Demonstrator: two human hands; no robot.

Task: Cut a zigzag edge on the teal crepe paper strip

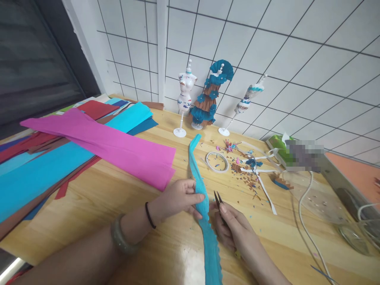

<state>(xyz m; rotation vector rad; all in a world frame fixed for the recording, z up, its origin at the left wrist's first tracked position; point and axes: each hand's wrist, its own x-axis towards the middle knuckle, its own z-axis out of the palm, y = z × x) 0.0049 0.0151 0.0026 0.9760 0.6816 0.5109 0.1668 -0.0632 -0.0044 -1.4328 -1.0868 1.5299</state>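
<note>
1. Head view: the left hand [179, 196] has its grip closed, thumb over fingers, on a long turquoise strip [202, 184] of thin, crepe-like material. The strip runs above the tabletop [166, 249], narrow and folded at the far end, wider nearer the wearer, its right edge scalloped.
2. The right hand [233, 227], just beside that edge, has its grip closed around a dark two-pointed tool [218, 199], whose slim tips stand slightly apart.
3. To the left, a smooth magenta sheet [124, 152] lies across flat, coloured sheets.
4. Beyond the hands lie a flat ring of tape [218, 170] and small jagged scraps [252, 182].
5. Behind, a form in pleated brown and blue [206, 103] stands between two glossy white dress forms [186, 91].
</note>
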